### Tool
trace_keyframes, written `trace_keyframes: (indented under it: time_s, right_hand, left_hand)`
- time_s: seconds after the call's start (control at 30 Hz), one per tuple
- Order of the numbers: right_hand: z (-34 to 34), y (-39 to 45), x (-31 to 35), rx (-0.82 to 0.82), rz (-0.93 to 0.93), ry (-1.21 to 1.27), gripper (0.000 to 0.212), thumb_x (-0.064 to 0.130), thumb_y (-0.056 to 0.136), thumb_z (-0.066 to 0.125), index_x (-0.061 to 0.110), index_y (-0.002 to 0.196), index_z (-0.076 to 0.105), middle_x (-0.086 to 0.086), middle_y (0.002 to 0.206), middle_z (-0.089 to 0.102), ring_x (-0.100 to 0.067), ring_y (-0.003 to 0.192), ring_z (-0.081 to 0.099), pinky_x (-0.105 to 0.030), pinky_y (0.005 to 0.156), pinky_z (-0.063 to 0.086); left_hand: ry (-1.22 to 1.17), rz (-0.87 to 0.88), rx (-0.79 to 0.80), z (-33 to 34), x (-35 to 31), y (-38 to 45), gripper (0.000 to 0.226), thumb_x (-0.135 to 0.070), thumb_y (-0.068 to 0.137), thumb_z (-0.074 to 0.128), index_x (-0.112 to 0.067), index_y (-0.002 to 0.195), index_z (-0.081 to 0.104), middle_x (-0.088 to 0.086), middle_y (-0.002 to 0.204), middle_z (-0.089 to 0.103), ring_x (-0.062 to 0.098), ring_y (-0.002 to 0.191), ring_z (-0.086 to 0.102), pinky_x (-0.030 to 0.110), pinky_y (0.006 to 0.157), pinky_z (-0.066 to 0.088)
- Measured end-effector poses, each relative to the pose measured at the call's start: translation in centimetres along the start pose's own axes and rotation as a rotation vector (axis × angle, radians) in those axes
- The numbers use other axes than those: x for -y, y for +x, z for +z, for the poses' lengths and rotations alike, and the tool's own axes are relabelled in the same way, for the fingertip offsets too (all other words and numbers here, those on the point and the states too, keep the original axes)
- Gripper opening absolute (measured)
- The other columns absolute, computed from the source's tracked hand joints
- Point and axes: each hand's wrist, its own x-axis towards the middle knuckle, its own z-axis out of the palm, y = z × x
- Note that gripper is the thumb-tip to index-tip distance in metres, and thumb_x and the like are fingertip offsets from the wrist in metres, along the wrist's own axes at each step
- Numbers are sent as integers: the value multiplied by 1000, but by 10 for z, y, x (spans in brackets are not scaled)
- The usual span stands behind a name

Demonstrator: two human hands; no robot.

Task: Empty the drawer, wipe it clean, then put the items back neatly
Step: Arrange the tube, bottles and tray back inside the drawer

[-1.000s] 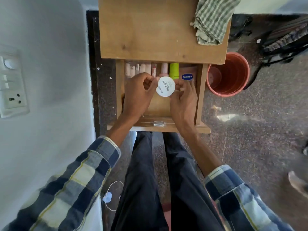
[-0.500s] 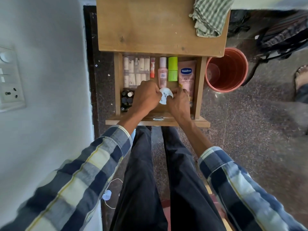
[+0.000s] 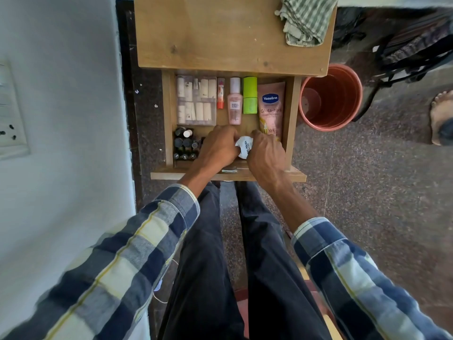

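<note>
The wooden drawer stands pulled out under the small table top. A round white jar labelled nail polish sits low at the drawer's front middle, and my left hand and my right hand both hold it, fingers curled round its sides. Along the back lie a clear box of white tubes, an orange stick, a pink bottle, a green container and a pink Vaseline tube. Dark small bottles stand at the front left.
A green checked cloth lies on the table top's right corner. An orange bucket stands on the floor right of the drawer. A wall with a socket plate is at left. Another person's bare foot shows at the far right.
Both hands have brought the white jar from higher up toward the drawer's front and lowered it between the dark bottles and the Vaseline tube. The items at the back have come into view.
</note>
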Motion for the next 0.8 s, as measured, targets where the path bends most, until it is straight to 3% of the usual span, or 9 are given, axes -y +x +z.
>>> trace_keyframes:
  time_s: [0.13,0.27,0.37,0.47,0.6,0.8]
  right_hand:
    - [-7,-2,2,-95,-2,1,24,4,99,57,14,118,67,-10,105,73,-32,93,73,-35,65,40]
    - [-1,7,9,-203,-45,140,21,4,98,59,15,113,66,-3,117,68,-27,90,71,-32,64,42]
    - [-1,16,15,-207,-10,268,27,5,94,64,16,119,68,-3,120,71,-24,100,71,-28,70,43]
    - [-1,24,21,-201,99,375,23,17,98,66,15,120,71,-4,115,74,-24,102,70,-28,73,42]
    - [4,32,31,-229,144,439,22,28,97,71,14,114,73,-6,109,75,-27,101,72,-33,76,51]
    - [10,34,35,-226,68,435,20,14,96,70,11,115,73,-10,114,74,-28,106,71,-32,80,50]
  left_hand:
    - [-28,21,0,-2,-3,-1,13,-14,90,80,-19,102,83,4,97,81,24,91,76,45,84,63]
    - [-80,11,33,-5,-5,0,15,-14,91,82,-14,105,77,1,97,79,20,88,75,44,85,64]
    - [-73,4,-110,-11,0,1,12,-18,99,71,-14,107,79,4,100,80,26,87,75,43,80,63]
    - [-76,-24,-293,-23,4,5,10,-16,101,70,-16,106,78,1,100,81,21,87,75,43,78,64]
    - [-87,-40,-269,-31,-7,12,25,-19,104,65,-11,126,76,6,119,81,25,102,77,46,89,62]
    - [-191,-119,-316,-31,-15,16,26,-32,107,67,-13,123,75,4,117,80,21,103,76,40,89,61]
